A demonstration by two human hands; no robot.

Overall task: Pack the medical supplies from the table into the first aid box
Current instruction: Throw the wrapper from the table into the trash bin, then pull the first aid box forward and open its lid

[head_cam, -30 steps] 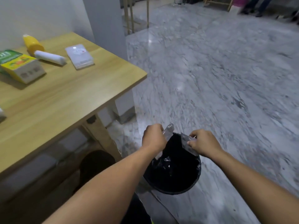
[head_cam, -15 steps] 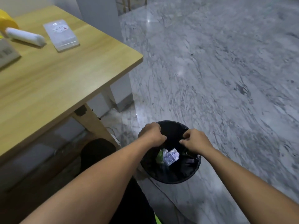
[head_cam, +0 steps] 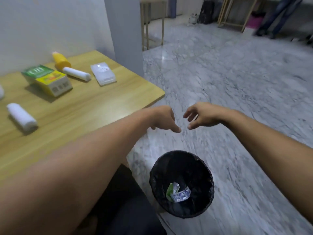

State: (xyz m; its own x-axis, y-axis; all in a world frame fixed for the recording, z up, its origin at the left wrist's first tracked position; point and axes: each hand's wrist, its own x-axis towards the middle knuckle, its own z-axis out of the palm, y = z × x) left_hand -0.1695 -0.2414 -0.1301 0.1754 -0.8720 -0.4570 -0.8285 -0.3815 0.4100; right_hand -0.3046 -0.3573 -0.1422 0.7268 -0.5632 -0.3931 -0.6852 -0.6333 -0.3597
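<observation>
My left hand and my right hand hover empty, fingers apart, above the floor beyond the table's corner. On the wooden table lie a white bandage roll, a second white roll, a yellow bottle, a yellow-and-green medicine box with a green box behind it, and a clear flat packet. The first aid box is not in view.
A black bin stands on the marble floor below my hands, holding blister packs and a green wrapper. A grey pillar rises behind the table corner. Metal frames and a person's legs are at the far back.
Both hands let go of the clear wrappers over the bin, then rose up and away from it with fingers spread. The view lifted back toward the table.
</observation>
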